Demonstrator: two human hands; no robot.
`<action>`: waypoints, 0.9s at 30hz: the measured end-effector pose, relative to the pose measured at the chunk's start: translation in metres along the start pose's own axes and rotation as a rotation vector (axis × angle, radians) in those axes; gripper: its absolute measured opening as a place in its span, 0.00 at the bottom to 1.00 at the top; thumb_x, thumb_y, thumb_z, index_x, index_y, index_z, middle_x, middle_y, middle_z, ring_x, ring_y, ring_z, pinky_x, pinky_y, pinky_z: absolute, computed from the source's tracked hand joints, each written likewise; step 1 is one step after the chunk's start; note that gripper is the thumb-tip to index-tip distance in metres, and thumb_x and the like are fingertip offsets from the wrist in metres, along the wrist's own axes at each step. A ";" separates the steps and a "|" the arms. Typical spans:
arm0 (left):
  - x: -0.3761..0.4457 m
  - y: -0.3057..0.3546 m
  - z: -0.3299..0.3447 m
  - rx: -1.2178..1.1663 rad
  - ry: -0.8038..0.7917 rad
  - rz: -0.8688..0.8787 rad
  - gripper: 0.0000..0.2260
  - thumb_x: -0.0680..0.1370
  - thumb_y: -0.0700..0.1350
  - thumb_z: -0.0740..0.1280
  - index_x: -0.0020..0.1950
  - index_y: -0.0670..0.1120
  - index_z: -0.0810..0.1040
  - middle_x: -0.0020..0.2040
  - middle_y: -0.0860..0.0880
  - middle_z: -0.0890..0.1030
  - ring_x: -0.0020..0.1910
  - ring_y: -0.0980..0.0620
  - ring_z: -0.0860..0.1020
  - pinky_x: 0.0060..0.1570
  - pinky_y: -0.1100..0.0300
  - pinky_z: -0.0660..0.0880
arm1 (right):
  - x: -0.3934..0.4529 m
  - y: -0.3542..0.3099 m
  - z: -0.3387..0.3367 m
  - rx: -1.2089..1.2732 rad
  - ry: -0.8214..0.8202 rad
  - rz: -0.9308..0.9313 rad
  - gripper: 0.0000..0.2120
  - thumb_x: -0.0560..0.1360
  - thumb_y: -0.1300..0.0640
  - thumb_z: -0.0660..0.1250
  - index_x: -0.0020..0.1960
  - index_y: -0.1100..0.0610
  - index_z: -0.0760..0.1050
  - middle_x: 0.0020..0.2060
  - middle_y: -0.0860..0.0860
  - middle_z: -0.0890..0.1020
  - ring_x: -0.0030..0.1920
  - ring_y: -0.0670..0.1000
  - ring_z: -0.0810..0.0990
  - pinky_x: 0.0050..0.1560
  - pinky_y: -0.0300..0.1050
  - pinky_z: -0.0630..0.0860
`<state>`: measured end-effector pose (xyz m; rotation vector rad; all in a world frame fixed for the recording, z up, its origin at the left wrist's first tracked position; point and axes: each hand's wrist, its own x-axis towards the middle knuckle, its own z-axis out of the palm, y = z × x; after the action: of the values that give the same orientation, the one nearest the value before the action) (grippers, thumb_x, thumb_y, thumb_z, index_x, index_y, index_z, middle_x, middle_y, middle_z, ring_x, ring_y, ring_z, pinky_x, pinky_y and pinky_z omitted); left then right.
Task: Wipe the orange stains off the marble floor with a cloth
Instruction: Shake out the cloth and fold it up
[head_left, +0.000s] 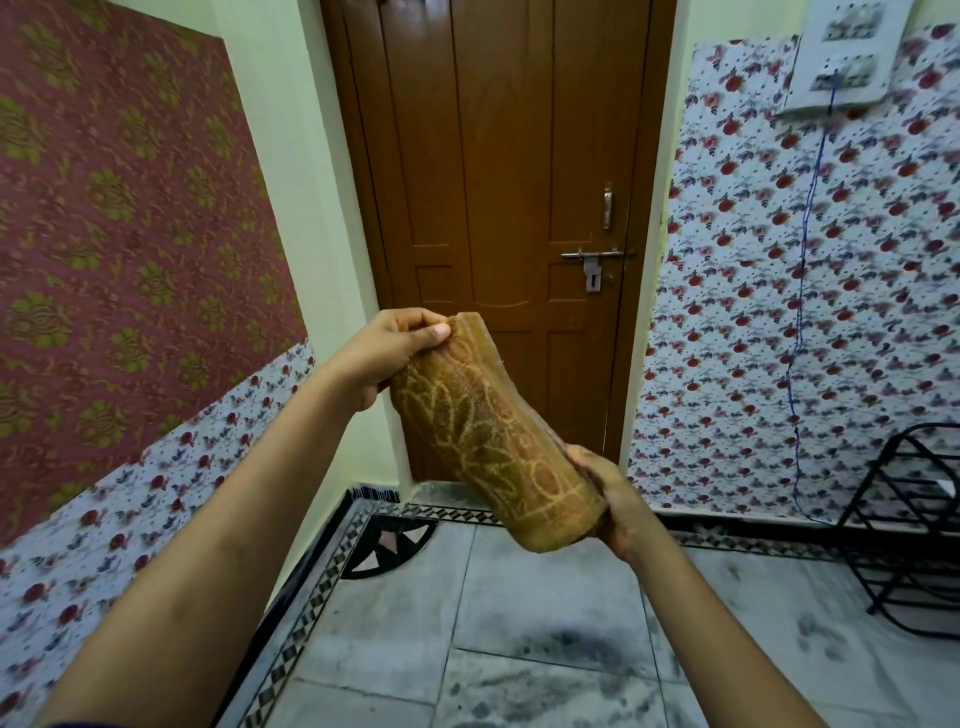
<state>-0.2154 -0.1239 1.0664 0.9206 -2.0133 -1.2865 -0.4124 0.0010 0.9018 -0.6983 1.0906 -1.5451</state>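
Got the mustard-yellow terry cloth with the leaf pattern (493, 441) stretched in the air between both hands, above the grey marble floor (519, 623) near its patterned border corner. My left hand (395, 348) pinches the top end, fingers (441, 331) clamped on it; my right hand (608, 499) grips the bottom end. No readable labels or writing anywhere. Brown wooden door (498, 156) straight ahead.
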 end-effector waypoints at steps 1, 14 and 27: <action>-0.001 0.002 0.001 -0.033 0.012 -0.013 0.06 0.79 0.45 0.64 0.50 0.48 0.80 0.46 0.47 0.81 0.49 0.48 0.79 0.54 0.54 0.76 | 0.001 0.000 -0.002 0.106 0.009 0.026 0.17 0.78 0.46 0.57 0.49 0.56 0.79 0.42 0.53 0.83 0.44 0.53 0.81 0.48 0.49 0.75; 0.003 0.041 0.032 -0.240 0.041 -0.141 0.08 0.78 0.41 0.65 0.56 0.44 0.79 0.44 0.46 0.81 0.41 0.51 0.80 0.43 0.59 0.78 | 0.012 0.078 0.047 0.717 -0.019 0.257 0.38 0.68 0.32 0.61 0.65 0.61 0.71 0.61 0.66 0.76 0.54 0.64 0.80 0.49 0.58 0.79; -0.004 -0.079 -0.002 -0.168 0.211 -0.436 0.13 0.80 0.41 0.62 0.64 0.43 0.75 0.50 0.43 0.80 0.48 0.44 0.78 0.52 0.51 0.76 | 0.012 0.037 0.022 0.530 0.100 0.065 0.21 0.73 0.44 0.62 0.58 0.58 0.75 0.48 0.59 0.84 0.54 0.61 0.79 0.47 0.59 0.80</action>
<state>-0.1921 -0.1455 0.9936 1.3997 -1.5669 -1.4845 -0.3809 -0.0170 0.8761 -0.2229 0.7142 -1.7271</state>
